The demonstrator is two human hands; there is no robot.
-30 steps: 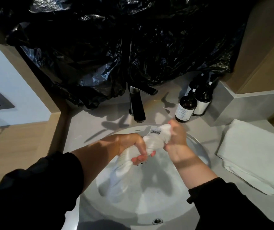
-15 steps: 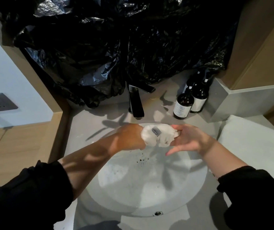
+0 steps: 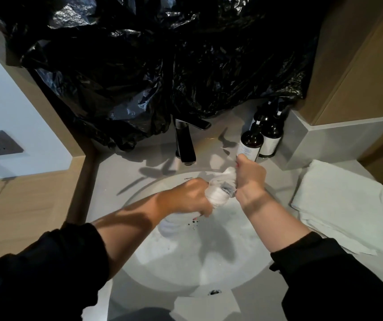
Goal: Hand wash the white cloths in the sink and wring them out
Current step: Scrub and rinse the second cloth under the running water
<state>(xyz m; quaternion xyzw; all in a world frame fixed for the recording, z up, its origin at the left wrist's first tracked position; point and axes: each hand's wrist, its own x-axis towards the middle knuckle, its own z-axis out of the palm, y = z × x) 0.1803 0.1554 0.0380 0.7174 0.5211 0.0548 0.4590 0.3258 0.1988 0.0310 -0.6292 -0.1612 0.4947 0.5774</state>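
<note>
Left hand (image 3: 186, 198) and right hand (image 3: 251, 177) clench a twisted cloth (image 3: 218, 193) over the sink (image 3: 186, 272). Folded cloths (image 3: 343, 205) lie on the counter (image 3: 118, 174) at 3 o'clock, black plastic (image 3: 162, 66) at 12.

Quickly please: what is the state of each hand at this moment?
Left hand: closed, grip around the white cloth.
Right hand: closed, grip around the other end of the same cloth.
</note>
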